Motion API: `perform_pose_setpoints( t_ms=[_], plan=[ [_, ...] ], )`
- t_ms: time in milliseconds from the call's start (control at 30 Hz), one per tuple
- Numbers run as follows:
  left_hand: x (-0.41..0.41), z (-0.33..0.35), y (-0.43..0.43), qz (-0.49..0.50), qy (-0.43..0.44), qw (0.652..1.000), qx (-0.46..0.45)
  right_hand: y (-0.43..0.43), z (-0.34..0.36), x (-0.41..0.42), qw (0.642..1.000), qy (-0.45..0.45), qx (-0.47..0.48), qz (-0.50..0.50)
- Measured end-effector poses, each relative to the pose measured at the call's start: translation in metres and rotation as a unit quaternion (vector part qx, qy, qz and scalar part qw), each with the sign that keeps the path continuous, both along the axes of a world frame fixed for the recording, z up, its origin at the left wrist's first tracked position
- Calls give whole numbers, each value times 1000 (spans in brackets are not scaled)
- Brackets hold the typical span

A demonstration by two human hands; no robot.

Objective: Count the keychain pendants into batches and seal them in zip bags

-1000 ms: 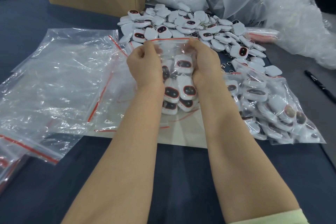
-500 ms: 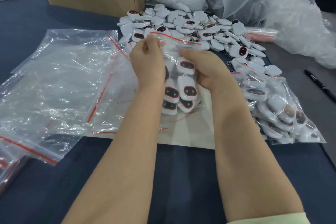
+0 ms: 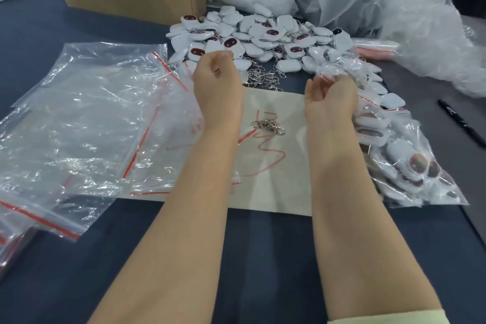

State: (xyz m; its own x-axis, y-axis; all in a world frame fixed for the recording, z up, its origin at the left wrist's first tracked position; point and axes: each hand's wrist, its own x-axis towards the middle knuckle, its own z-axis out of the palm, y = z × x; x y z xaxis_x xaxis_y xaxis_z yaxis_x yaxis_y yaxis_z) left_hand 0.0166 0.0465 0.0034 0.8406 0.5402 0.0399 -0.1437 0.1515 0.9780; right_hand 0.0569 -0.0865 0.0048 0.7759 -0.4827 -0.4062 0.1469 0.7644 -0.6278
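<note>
My right hand point(image 3: 332, 98) pinches the red-striped top of a filled zip bag point(image 3: 342, 70), which is blurred and sits over the stack of filled bags point(image 3: 410, 166) at the right. My left hand point(image 3: 218, 81) hovers with curled fingers and nothing in it, at the near edge of the loose pile of white keychain pendants point(image 3: 263, 34) with dark red-eyed faces. A few loose metal clasps point(image 3: 268, 125) lie on the paper sheet point(image 3: 276, 187) between my forearms.
Empty zip bags point(image 3: 92, 126) with red strips spread at the left. A cardboard box point(image 3: 126, 0) of pendants stands at the back left. Big white plastic bags point(image 3: 394, 21) are heaped at the back right. A black marker point(image 3: 460, 121) lies at the right edge.
Both hands held the filled bag over the paper. My left hand let go and the right one carried the bag to the right, uncovering the paper and clasps.
</note>
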Motion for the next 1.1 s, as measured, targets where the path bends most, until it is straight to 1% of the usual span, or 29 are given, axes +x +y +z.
perform_pose_setpoints(
  t_ms=[100,133,167,200,233,267,300,333,367,400,433,500,533,600,667,700,767,833,933,967,1000,1033,1100],
  plan=[
    [2,0,3,8,6,1000,-11,8,-3,-2,995,2,-5,96],
    [2,0,4,11,7,1000,-19,12,-3,-3,990,5,-37,137],
    [3,0,6,16,7,999,-28,17,-3,-3,978,13,-97,185],
    [3,1,7,22,5,999,-36,24,-2,-3,953,25,-186,236],
    [3,2,9,30,3,999,-44,31,-3,-4,910,38,-298,284],
    [3,3,11,40,-1,998,-52,39,-4,-6,847,47,-419,323],
    [3,3,14,52,-7,997,-58,47,-6,-7,773,47,-529,347],
    [4,4,17,64,-11,996,-60,53,-8,-9,702,42,-616,355],
    [4,5,19,75,-14,995,-58,59,-9,-11,645,41,-678,351],
    [4,5,21,84,-13,995,-59,63,-8,-13,608,42,-713,345],
    [4,5,23,92,-11,994,-63,66,-7,-16,589,39,-727,350],
    [3,5,26,106,-8,991,-80,69,-1,-20,564,29,-726,394],
    [3,6,28,112,-9,990,-89,71,2,-22,539,27,-730,419],
    [2,8,31,120,-18,987,-104,79,5,-28,474,32,-749,462],
    [2,11,33,125,-29,985,-116,90,3,-30,405,49,-784,467],
    [3,12,33,125,-33,984,-118,95,3,-31,381,59,-800,460],
    [3,11,32,121,-37,984,-122,101,0,-29,365,67,-811,453],
    [3,10,30,114,-31,985,-122,100,-1,-27,378,64,-809,444],
    [3,7,29,114,-19,986,-117,98,-1,-28,418,45,-801,425],
    [3,7,28,115,-18,986,-116,98,-3,-29,427,39,-799,422],
    [3,7,28,116,-16,987,-113,100,-6,-28,425,36,-801,420],
    [3,8,28,118,-16,987,-110,102,-8,-27,405,34,-809,424],
    [4,8,29,118,-17,988,-103,107,-11,-24,345,36,-830,437]
  ],
)
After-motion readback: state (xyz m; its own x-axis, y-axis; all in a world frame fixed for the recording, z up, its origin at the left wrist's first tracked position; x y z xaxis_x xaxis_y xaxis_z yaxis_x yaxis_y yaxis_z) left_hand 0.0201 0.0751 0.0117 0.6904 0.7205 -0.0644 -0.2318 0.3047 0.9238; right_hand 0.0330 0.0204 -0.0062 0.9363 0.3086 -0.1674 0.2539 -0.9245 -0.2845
